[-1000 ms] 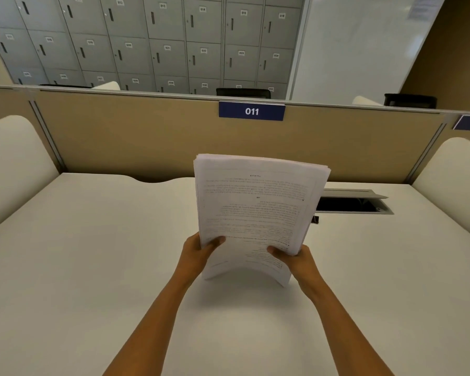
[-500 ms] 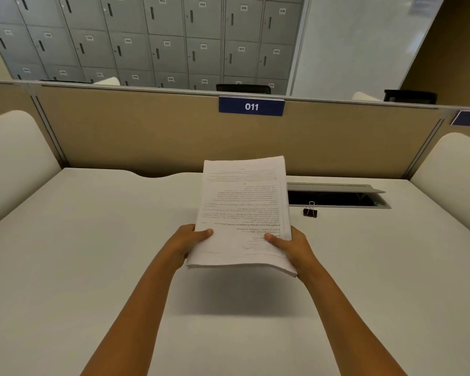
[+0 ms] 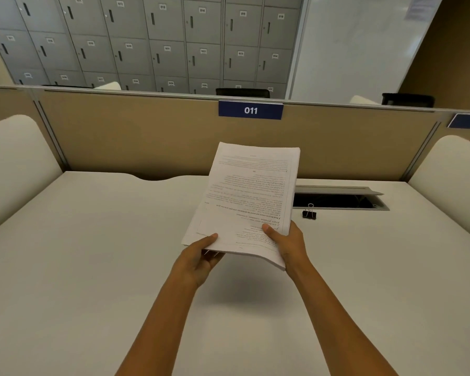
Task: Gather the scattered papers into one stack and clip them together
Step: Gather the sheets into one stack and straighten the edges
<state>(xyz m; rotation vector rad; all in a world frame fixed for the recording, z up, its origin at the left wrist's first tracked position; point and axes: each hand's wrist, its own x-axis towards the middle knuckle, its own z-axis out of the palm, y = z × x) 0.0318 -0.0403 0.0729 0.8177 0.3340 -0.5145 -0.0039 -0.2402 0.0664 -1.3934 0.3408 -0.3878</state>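
A thick stack of printed white papers (image 3: 251,196) hangs above the middle of the white desk (image 3: 79,253), tilted slightly to the right, its text upside down to me. My left hand (image 3: 198,256) grips its near left corner, thumb on top. My right hand (image 3: 286,242) grips its near right edge, thumb on the top sheet. A small black binder clip (image 3: 309,213) stands on the desk to the right of the stack, apart from both hands.
An open cable hatch (image 3: 339,199) is sunk in the desk behind the clip. A tan partition (image 3: 147,142) with a blue "011" label (image 3: 250,110) closes the far edge. White rounded side panels (image 3: 14,164) flank the desk. Grey lockers stand beyond.
The stack went from standing upright on the desk to being held flat above it. It has since turned a little clockwise, and the binder clip has come into view.
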